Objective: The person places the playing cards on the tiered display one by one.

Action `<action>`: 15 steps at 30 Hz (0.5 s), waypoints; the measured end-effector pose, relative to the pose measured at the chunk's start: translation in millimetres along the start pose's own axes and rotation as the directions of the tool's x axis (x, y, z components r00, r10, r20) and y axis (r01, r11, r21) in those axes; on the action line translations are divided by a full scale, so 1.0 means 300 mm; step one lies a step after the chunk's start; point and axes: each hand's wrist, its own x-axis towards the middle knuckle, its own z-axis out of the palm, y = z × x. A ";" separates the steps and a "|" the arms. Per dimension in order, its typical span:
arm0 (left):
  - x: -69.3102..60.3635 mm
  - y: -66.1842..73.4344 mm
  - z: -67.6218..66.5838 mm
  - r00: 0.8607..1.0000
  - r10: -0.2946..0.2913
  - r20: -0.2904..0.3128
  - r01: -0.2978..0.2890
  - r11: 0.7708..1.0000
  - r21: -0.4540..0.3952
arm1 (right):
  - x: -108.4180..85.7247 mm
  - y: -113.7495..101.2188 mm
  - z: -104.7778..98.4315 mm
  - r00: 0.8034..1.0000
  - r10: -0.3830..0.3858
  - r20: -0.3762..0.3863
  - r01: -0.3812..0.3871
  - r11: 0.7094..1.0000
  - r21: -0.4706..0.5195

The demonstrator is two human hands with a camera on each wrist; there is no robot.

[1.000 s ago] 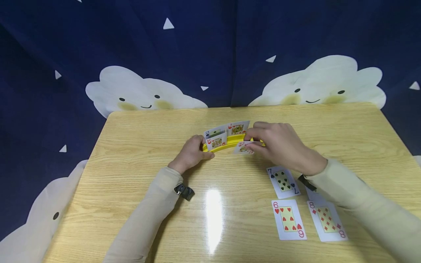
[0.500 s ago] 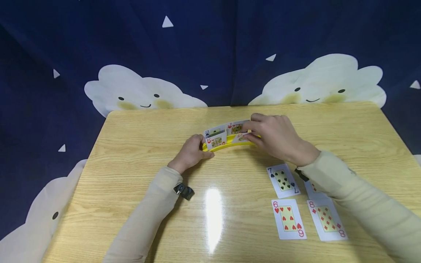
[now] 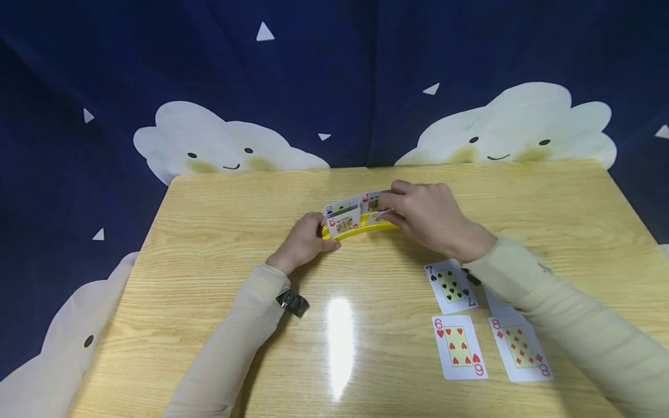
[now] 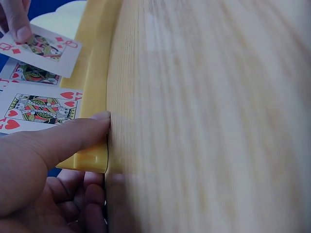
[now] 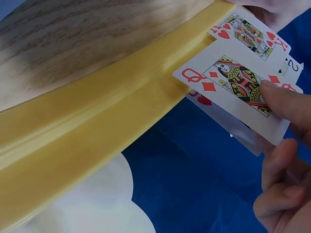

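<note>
My left hand [image 3: 300, 244] grips the left end of a curved yellow card holder [image 3: 360, 230], thumb in front and fingers behind. With thumb and fingers my right hand [image 3: 434, 220] pinches a queen of diamonds [image 5: 238, 82], tilted, its lower edge at the holder's front groove. Left of it a king of hearts [image 3: 342, 223] stands in the front row. Behind are a black two [image 3: 341, 208], suit unclear, and a jack of hearts [image 3: 372, 203], partly covered by my right fingers. Whether the queen sits inside the groove I cannot tell.
On the wooden table [image 3: 235, 215] at the right lie a seven of spades [image 3: 450, 285], a six of hearts [image 3: 460, 348] and an eight of diamonds [image 3: 520, 348]. Another card [image 3: 496, 305] is mostly hidden under my right forearm. A dark blue curtain [image 3: 334, 75] hangs behind.
My right hand has carried the queen of diamonds from in front of the holder up and leftward, close beside the king of hearts. The left hand keeps its grip in place.
</note>
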 end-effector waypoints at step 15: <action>0.005 -0.004 0.001 1.000 -0.006 -0.003 0.006 1.000 0.017 | 0.010 0.009 0.033 0.997 0.044 0.058 -0.043 0.999 -0.027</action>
